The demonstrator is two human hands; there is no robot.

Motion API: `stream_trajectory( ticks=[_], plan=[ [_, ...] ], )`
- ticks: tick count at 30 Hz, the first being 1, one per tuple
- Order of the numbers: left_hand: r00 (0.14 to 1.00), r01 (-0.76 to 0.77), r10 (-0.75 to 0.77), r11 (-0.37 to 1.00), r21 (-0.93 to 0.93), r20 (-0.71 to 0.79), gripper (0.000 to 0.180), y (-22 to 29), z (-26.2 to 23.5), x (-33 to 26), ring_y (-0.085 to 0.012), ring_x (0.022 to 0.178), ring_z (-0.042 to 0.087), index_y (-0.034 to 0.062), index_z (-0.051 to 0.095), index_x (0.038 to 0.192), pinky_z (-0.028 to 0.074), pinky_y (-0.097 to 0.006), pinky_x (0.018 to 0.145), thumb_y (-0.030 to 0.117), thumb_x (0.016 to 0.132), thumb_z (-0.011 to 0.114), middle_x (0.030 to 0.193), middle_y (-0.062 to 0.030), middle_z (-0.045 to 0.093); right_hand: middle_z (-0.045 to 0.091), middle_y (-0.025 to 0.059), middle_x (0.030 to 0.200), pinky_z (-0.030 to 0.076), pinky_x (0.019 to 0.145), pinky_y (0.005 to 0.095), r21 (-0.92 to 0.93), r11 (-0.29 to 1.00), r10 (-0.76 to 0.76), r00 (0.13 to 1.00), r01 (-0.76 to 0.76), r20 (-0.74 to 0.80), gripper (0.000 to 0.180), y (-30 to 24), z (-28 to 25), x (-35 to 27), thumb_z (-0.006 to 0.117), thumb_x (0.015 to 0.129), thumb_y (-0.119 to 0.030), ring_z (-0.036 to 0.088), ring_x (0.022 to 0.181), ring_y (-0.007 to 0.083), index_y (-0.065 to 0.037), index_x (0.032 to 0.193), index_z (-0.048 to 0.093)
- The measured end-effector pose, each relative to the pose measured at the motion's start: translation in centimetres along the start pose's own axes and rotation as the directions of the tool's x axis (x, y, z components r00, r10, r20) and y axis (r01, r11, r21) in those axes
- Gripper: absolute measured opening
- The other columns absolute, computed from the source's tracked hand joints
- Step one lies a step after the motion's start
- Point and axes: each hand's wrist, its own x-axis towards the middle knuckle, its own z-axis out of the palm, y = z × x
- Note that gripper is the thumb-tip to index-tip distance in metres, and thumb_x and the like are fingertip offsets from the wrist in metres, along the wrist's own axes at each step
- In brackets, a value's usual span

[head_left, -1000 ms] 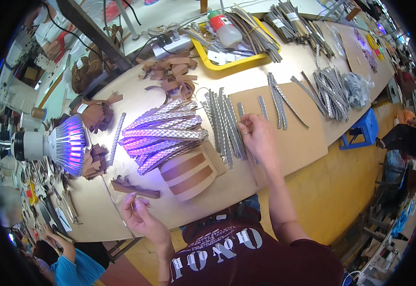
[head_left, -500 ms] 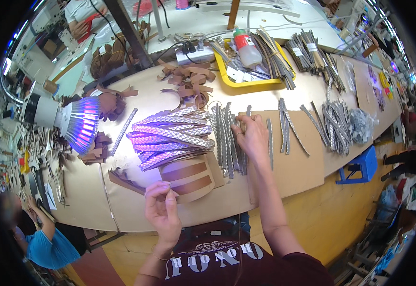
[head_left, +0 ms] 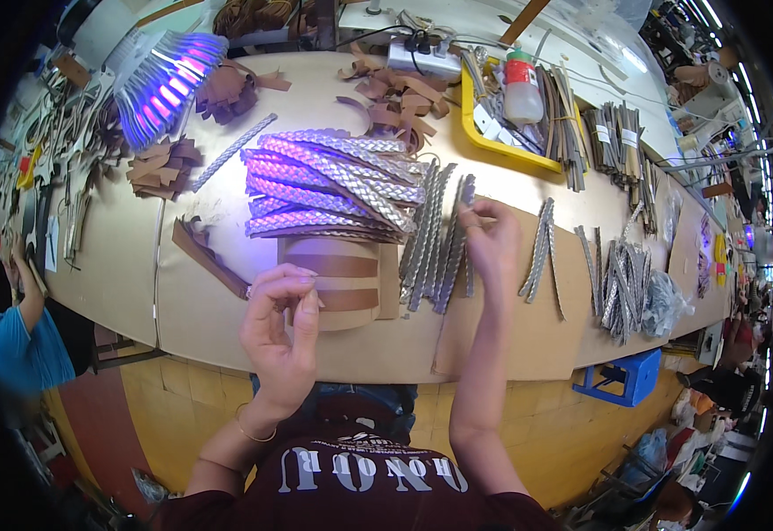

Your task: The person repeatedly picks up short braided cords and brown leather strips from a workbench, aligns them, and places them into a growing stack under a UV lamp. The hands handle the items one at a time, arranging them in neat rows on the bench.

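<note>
My right hand (head_left: pixel 494 237) is closed at the upper end of a grey braided strip (head_left: pixel 451 265), thumb and fingers pinched together. That strip lies at the right side of a row of similar grey braided strips (head_left: pixel 423 239). My left hand (head_left: pixel 282 332) hovers in front of a tan board with brown bands (head_left: pixel 338 265); its fingers are curled toward the thumb, and anything between them is too small to make out. Behind it, a thick bundle of silver-white braided straps (head_left: pixel 333 181) rests on the board, tinted purple by the lamp (head_left: pixel 161 88).
A cardboard sheet (head_left: pixel 528 310) lies right of the strips, with a few braided strips (head_left: pixel 543 252) on it. Beyond stand a yellow tray (head_left: pixel 519 157) holding a bottle (head_left: pixel 523 93), and a braided bundle (head_left: pixel 625 288). Brown scraps (head_left: pixel 408 93) lie behind. A blue stool (head_left: pixel 621 379) stands below.
The view has shifted, moving the table's contents in the picture. My right hand stays by the upper end of the grey strips, and its strip now lies slanted. My left hand remains curled.
</note>
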Motion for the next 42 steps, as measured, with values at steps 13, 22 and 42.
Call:
stream_trajectory(
  ticks=[13,22,42],
  plan=[
    [0.982,-0.051,0.056,0.998,-0.030,0.182,0.016,0.5,-1.3,-1.2,-0.0160,0.086,0.057,-0.0011,0.057,0.100,0.047,-0.026,0.076,-0.010,0.086,0.056,0.103,-0.0133,0.057,0.058,0.0020,0.065,0.040,0.043,0.0207,0.628,0.774,0.042,0.984,0.079,-0.176,0.017,-0.8,-6.4,-3.8,0.065,0.091,-0.011,0.051,0.048,0.0068,-0.003,0.100,0.053],
    [0.923,-0.104,0.091,0.995,0.014,0.375,0.030,1.5,-1.7,-0.5,-0.0209,0.097,0.063,-0.0033,0.055,0.115,0.052,-0.030,0.073,-0.004,0.086,0.062,0.116,-0.0193,0.060,0.064,0.0061,0.073,0.040,0.042,0.0200,0.682,0.728,-0.048,0.997,0.071,-0.053,0.020,-4.6,-4.4,-7.3,0.064,0.090,-0.008,0.052,0.048,0.0075,-0.003,0.105,0.052],
    [0.772,-0.071,-0.100,0.968,0.241,0.628,0.032,0.6,2.6,-0.6,-0.0334,0.096,0.069,0.0002,0.053,0.124,0.057,-0.036,0.075,0.002,0.093,0.058,0.110,-0.0244,0.065,0.062,0.0064,0.074,0.046,0.048,0.0214,0.708,0.614,0.068,0.870,0.349,-0.488,0.008,-1.9,-10.1,-9.9,0.064,0.088,-0.003,0.054,0.053,0.0082,0.000,0.094,0.059]
  ],
)
